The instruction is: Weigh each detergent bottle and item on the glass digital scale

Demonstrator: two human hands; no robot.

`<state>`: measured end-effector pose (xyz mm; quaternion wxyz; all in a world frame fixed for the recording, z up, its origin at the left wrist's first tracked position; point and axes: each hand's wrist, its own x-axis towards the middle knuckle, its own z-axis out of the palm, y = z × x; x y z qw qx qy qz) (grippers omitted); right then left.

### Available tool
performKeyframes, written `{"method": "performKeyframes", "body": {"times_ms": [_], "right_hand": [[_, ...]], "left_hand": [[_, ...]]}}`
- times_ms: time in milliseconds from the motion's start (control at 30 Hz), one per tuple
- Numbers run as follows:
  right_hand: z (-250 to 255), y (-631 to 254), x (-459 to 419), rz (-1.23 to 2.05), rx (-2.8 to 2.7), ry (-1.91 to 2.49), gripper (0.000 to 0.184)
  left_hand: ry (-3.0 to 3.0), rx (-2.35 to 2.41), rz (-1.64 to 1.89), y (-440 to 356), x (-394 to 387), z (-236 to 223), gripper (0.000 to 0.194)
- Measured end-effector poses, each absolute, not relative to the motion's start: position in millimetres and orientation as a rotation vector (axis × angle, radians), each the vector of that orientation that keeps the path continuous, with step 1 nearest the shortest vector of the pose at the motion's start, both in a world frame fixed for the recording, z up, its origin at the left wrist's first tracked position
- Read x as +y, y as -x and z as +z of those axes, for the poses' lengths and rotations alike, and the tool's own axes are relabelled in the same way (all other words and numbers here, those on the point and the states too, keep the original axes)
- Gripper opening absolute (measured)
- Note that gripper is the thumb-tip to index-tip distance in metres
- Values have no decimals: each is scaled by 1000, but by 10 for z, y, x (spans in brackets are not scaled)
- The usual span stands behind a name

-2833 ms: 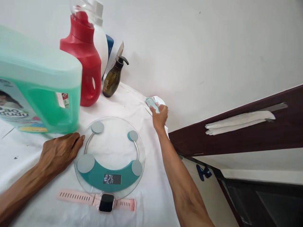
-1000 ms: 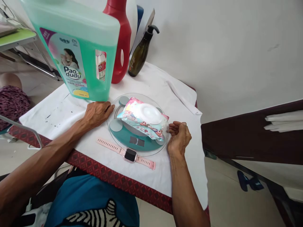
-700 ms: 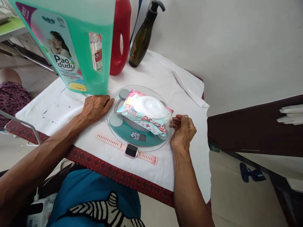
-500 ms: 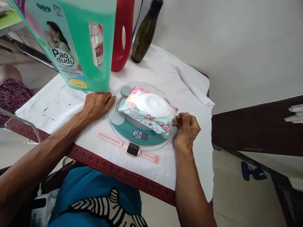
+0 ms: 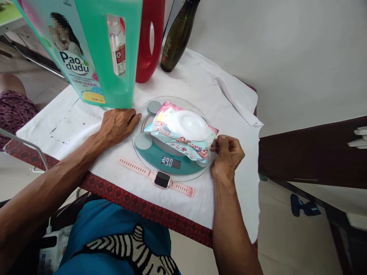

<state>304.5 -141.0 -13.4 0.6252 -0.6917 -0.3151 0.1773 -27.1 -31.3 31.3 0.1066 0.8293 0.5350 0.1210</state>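
wipes pack [image 5: 189,128] on glass scale [image 5: 151,158], left hand [image 5: 117,124] resting beside it, grip released, right hand [image 5: 228,153] at scale's rim, its grip unclear

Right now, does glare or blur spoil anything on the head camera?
In the head view, the white oval plastic lid on the pink-and-teal soft packet looks washed out by glare; the square pink-strapped watch, same view, looks crisp.
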Motion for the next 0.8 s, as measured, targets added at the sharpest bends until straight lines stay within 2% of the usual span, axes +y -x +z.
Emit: {"method": "performKeyframes", "body": {"times_ms": [433,600,667,800], "right_hand": [[-76,-3021,-1427,447,-654,1585,48],[301,-2898,-1448,328,-835,1616,49],[525,-2784,-1416,355,-1078,1599,60],[867,-2520,-1268,495,-1554,1713,102]], "left_hand": [[-2435,1588,304,267,-318,320,44],[-2416,1582,335,265,-331,294,46],[-2394,1575,331,263,-332,289,46],[-2370,1558,320,271,-330,288,47]]}}
